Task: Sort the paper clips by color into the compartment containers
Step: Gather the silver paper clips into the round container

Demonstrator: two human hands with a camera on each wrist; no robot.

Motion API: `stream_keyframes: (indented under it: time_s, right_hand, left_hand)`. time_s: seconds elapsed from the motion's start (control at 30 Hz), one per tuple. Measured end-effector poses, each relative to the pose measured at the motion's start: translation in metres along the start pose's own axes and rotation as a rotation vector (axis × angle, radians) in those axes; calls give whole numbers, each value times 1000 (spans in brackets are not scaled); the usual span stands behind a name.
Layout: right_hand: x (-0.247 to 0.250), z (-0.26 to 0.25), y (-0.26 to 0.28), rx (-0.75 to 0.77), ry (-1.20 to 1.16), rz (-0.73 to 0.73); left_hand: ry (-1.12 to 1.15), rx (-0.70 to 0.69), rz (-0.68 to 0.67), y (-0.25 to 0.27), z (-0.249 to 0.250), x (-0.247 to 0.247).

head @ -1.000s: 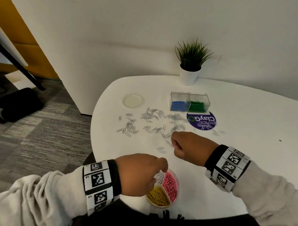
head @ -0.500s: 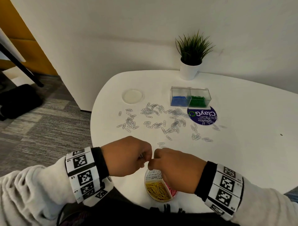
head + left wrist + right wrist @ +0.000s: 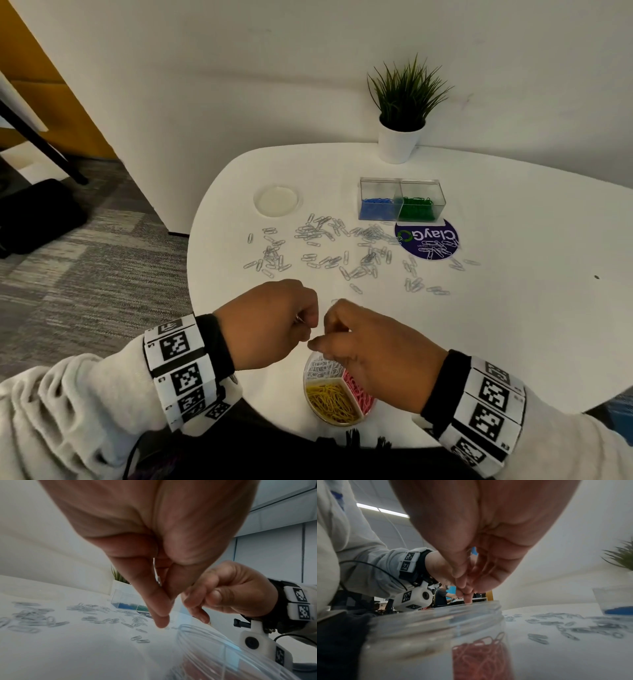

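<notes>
I see both hands [image 3: 310, 334] pinching silver paper clips [image 3: 157, 573] above the round divided clear container [image 3: 337, 394], lower centre, presumably for dropping.

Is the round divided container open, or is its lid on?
Open: the round container shows bare clips in all three sections; a round lid lies apart.

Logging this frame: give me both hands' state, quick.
Left hand: pinching a white paper clip.
Right hand: fingers curled above the round container; contents cannot be told.

Clear glossy plastic forms the round compartment container [image 3: 337, 394] and twin boxes [image 3: 401, 198]; the bench [image 3: 513, 325] is smooth matt white; the sleeves [image 3: 68, 411] are soft cloth.
</notes>
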State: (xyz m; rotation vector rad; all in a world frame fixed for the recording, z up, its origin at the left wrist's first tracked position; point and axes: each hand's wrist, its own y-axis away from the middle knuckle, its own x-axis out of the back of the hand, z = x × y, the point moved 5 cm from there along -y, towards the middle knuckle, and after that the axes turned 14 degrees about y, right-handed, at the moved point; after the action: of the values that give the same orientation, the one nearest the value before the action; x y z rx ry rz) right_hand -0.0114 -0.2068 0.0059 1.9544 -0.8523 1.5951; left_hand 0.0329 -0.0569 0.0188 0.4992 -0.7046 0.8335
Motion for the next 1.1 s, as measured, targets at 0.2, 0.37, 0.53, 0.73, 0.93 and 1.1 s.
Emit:
stream_keyframes:
  time_s: [0.2,0.37,0.53,0.73,0.93,1.1]
  right_hand:
    - [-6,2,-2,-34,-7,-100]
    - [12,52,12,-241,-112,-8]
    - [-5,158,49,-584,144,-47]
    - [-19,171,55,-635,308,-133]
    - [-15,166,50,-712,375,-180]
    - [-9,183,58,-823,22,-160]
  left_hand:
    - [93,-10,14,2,0,-7]
    - [227,-85,63,5,4,-14]
    - [12,-265,-34,7,12,-32]
    - [102,-181,51,-21,2,-2]
    - [-229,-29,-85,-88,-26,-11]
    - [-388,-216,-277,-97,-24,-45]
